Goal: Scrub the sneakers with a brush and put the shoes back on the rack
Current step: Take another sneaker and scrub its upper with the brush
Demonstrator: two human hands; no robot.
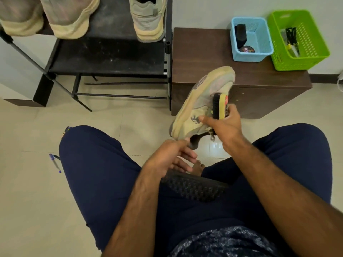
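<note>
A worn beige sneaker [199, 101] hangs tilted in the air above my knees, toe pointing up and away. My left hand [170, 157] pinches its heel from below with thumb and forefinger. My right hand [223, 125] grips a yellow-backed brush [219, 106] whose black bristles press against the sneaker's side near the laces. Three more beige sneakers stand on the black rack [107, 58] at the upper left: one at the right end [146, 17], two at the left [72, 15] [18, 15].
A low brown cabinet [204, 52] stands right of the rack, carrying a blue basket [259, 39] with polish items and a green basket [306, 43]. A pen [55, 163] lies on the tiled floor by my left knee. My legs fill the foreground.
</note>
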